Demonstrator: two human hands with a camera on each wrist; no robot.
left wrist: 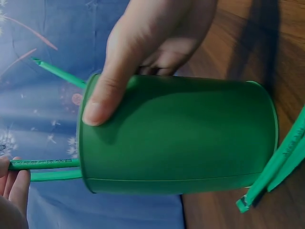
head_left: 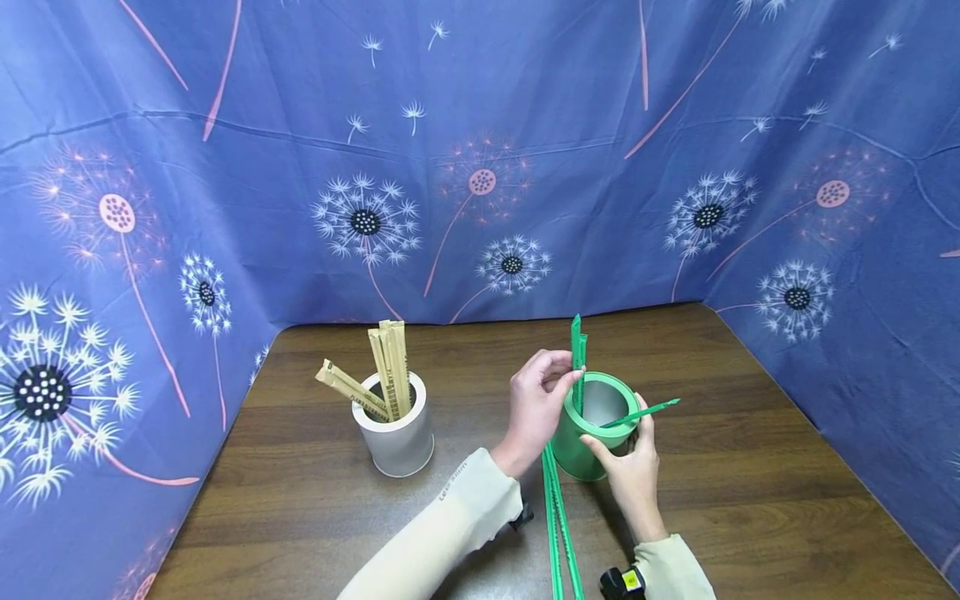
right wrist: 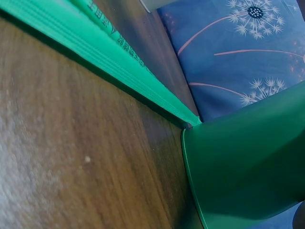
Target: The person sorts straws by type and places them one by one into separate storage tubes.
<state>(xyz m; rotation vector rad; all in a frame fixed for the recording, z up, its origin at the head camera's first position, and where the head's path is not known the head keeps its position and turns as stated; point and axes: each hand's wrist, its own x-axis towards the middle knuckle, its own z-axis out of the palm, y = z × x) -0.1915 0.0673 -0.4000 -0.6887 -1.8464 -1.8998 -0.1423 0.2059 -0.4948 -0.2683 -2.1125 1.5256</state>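
In the head view, my left hand [head_left: 542, 400] pinches an upright green wrapped straw [head_left: 576, 332] between thumb and fingers at the left rim of the green can [head_left: 577, 454]. A second green straw stands right beside it, and the lower ends of both are inside the can. My right hand [head_left: 633, 475] grips the can from the right, its thumb on the near side close under the rim. Another green straw [head_left: 652, 411] leans out over the right rim. The left wrist view shows printing on the pinched straw [left wrist: 47, 164].
More green wrapped straws [head_left: 557, 525] lie on the wooden table [head_left: 480, 358], their far ends by the can's base. Left of my hands stands a grey-white can [head_left: 397, 446] with several tan wrapped sticks [head_left: 390, 358]. A blue dandelion-print cloth [head_left: 480, 83] hangs around the table.
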